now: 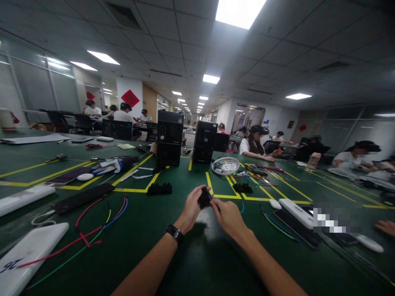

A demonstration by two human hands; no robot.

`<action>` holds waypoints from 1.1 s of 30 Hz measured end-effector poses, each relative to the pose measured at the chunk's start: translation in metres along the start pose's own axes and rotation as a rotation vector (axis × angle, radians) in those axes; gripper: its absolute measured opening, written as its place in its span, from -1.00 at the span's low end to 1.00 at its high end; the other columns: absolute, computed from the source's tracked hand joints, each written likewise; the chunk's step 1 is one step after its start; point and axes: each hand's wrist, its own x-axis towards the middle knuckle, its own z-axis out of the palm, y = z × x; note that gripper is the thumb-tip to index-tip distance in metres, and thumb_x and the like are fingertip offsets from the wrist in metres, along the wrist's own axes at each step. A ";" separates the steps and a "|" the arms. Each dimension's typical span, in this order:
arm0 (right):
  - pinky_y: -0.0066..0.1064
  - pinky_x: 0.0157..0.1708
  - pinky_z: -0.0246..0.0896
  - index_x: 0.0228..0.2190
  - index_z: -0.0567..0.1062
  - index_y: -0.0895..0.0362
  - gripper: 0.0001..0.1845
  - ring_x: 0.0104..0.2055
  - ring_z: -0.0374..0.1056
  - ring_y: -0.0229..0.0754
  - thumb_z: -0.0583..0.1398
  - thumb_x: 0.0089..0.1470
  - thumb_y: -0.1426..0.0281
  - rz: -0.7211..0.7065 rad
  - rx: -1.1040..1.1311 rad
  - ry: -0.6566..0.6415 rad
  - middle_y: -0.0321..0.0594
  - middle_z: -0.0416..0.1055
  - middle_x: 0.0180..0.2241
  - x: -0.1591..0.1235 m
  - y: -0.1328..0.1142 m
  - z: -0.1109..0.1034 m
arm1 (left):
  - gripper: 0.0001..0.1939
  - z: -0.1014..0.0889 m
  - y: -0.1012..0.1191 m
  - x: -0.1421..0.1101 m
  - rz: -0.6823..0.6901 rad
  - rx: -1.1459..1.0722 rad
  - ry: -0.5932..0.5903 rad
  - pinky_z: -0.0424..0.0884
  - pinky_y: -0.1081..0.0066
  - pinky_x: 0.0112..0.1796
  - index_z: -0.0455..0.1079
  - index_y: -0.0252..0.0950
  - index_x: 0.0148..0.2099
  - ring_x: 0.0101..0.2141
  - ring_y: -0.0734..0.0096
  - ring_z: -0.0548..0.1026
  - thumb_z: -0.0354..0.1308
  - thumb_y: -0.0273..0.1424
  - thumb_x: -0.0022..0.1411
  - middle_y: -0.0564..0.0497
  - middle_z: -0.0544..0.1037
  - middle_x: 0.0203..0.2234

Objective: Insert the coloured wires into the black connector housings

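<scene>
Nearest the camera, two forearms reach over the green surface. The left hand holds a small black block between thumb and fingers; the right hand is closed in a narrow pinch at its side, apparently on a thin blue wire. The step looks like fine fingertip work where wire and block meet, calling for a firm left hold and careful right-hand alignment; whether the wire is seated cannot be told. Loose coloured wires lie to the left, a white basket beyond.
</scene>
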 end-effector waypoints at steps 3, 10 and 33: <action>-0.44 -0.46 -0.01 -0.27 0.45 0.09 -0.60 -0.43 0.44 -0.16 -0.13 0.28 0.25 -0.005 -0.054 -0.039 -0.17 0.52 -0.44 -0.001 -0.002 -0.003 | -0.64 -0.002 0.000 -0.001 0.014 0.095 -0.011 0.47 0.23 -0.27 0.31 -0.32 -0.03 -0.21 0.20 0.51 0.17 -0.32 0.13 -0.24 0.42 0.00; -0.44 -0.43 0.03 -0.21 0.44 0.11 -0.57 -0.43 0.44 -0.15 -0.16 0.29 0.25 -0.026 -0.085 -0.087 -0.11 0.52 -0.42 -0.001 -0.011 -0.008 | -0.67 0.002 0.000 -0.006 0.197 0.444 0.051 0.46 0.31 -0.27 0.33 -0.30 -0.06 -0.31 0.34 0.51 0.18 -0.34 0.10 -0.18 0.45 -0.05; -0.49 -0.43 0.03 -0.30 0.43 0.14 -0.68 -0.42 0.42 -0.23 -0.08 0.27 0.32 -0.021 0.206 0.017 -0.20 0.51 -0.43 -0.004 -0.019 0.003 | -0.43 0.001 0.010 -0.010 0.388 0.635 0.121 0.44 0.36 -0.27 0.11 -0.19 0.13 -0.42 0.44 0.51 0.14 -0.46 0.07 -0.03 0.50 -0.25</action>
